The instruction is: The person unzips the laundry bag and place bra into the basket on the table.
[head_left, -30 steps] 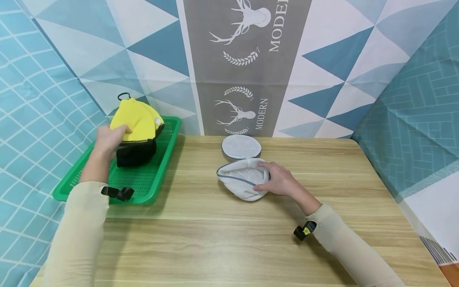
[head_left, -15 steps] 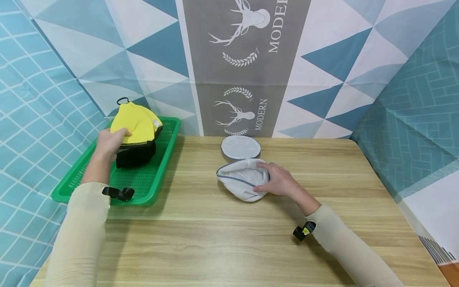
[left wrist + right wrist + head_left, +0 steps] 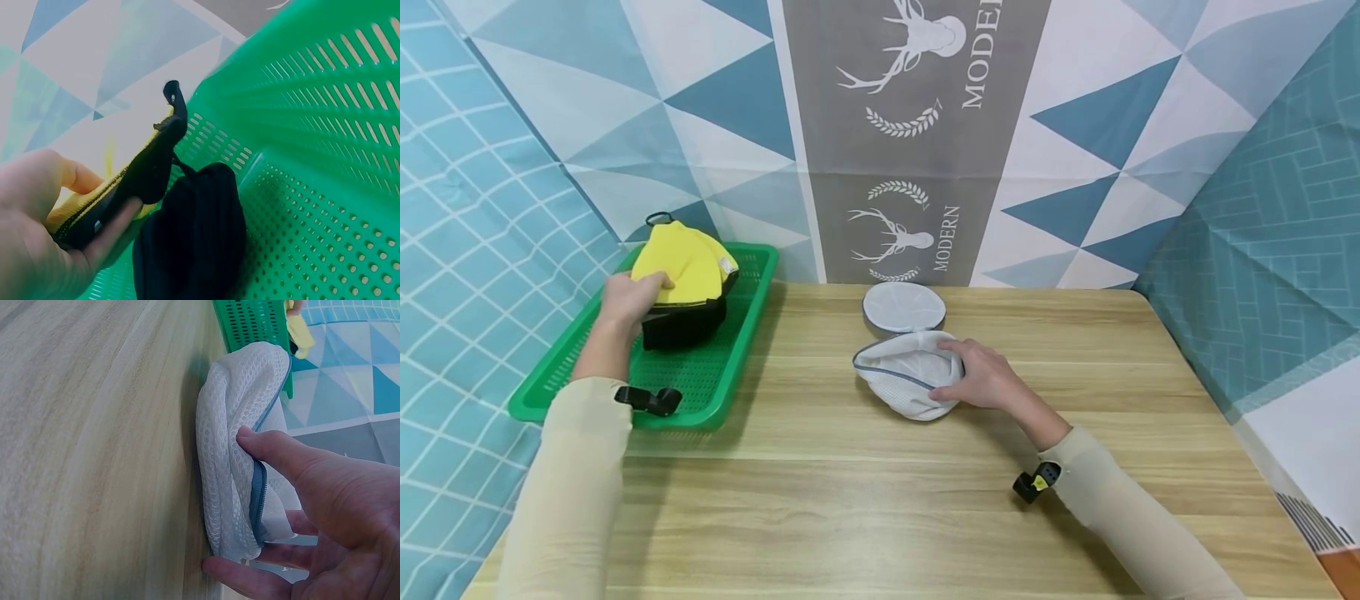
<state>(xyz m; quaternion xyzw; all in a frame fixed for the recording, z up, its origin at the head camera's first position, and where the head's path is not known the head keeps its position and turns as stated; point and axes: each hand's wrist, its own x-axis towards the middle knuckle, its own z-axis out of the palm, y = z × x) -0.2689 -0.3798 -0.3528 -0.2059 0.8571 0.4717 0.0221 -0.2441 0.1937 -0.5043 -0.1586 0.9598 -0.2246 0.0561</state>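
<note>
My left hand [image 3: 625, 302] pinches a yellow zippered pouch [image 3: 679, 260] with black edging and a small black loop on top. It holds the pouch over the green basket [image 3: 747, 337]. Under the pouch, a black, soft, bag-like item [image 3: 194, 234] sits in the basket, partly hidden. On the table, a white mesh laundry bag [image 3: 898, 392] with a grey-blue zipper lies unzipped, its round lid [image 3: 904, 307] folded back. My right hand [image 3: 988, 375] grips the right rim of the mesh bag, thumb [image 3: 275, 447] outside on the mesh and some fingers partly hidden behind it.
The wooden table [image 3: 880, 500] extends in front of and to the right of the mesh bag. A patterned backdrop [image 3: 722, 108] rises behind the table's rear edge, and blue tiled-print sheets [image 3: 460, 208] hang at the sides. The basket's perforated wall [image 3: 337, 81] stands right of the pouch.
The yellow pouch has sunk slightly toward the basket in my left hand, its loop now lower. My right hand and the mesh bag stay where they were.
</note>
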